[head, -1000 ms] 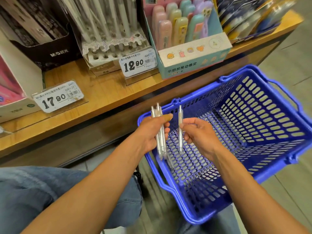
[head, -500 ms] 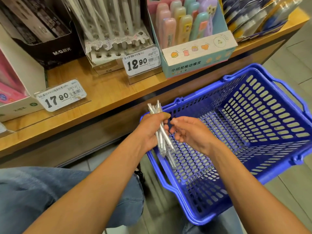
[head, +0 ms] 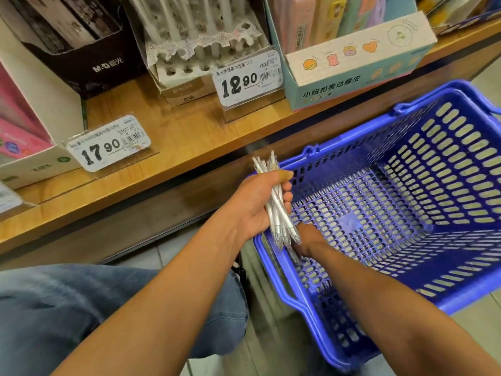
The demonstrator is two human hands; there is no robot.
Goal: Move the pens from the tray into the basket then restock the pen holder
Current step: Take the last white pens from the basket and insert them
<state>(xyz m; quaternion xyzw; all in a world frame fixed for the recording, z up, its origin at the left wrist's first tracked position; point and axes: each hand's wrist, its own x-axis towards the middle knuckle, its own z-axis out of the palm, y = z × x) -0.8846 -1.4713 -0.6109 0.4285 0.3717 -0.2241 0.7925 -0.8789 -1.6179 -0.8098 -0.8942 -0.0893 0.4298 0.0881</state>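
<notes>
Your left hand (head: 254,202) grips a bundle of slim white pens with clear tips (head: 273,204) at the centre of the frame, thumb across the top and fingers curled round the barrels; the pens stand nearly upright, clip ends up, tips fanning out just above the near left corner of the blue perforated plastic shopping basket (head: 406,213). Your right hand (head: 307,238) reaches down inside that corner, directly under the bundle's tips; the pens and your own wrist cover its fingers, so you cannot tell whether they are apart or closed on anything. A pale streak beside that hand on the basket floor may be another pen, but it is too blurred to say. Above the basket runs a wooden shelf (head: 173,147) with two white price tags, one reading 17.90 (head: 108,143) at centre left and one reading 12.90 (head: 248,77) at upper centre. Behind the second tag stands the white pen holder with rows of round holes (head: 195,61), its upper part cut off by the frame's top edge. A black carton (head: 89,58) sits at upper left and a pale blue eraser display box (head: 357,61) at upper right. Your denim-clad knee (head: 81,308) fills the lower left.
</notes>
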